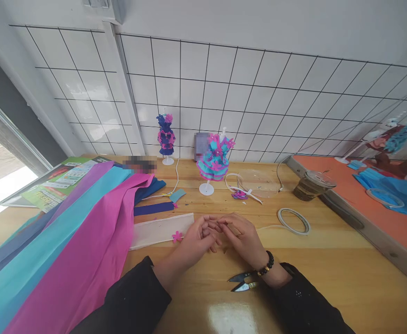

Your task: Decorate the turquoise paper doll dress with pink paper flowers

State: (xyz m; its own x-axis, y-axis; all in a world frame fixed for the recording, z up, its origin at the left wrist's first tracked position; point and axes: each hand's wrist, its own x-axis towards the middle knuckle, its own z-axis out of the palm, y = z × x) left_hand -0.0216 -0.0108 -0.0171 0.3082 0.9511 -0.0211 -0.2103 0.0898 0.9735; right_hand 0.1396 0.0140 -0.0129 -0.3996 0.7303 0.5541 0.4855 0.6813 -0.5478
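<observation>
Pink flower lay on white strip, beside my left hand. Left fingers half curled, right hand bent to pinch, tips meeting; could not tell contents. Snips lay partly hidden by right wrist; tape ring right; dressed mannequin beyond.

Left hand and right hand meet, fingers curled inward.

The head camera looks forward and down over the table.

A craft workshop, judging by the snips, fabric lengths and miniature dressed mannequins on the wooden table.
</observation>
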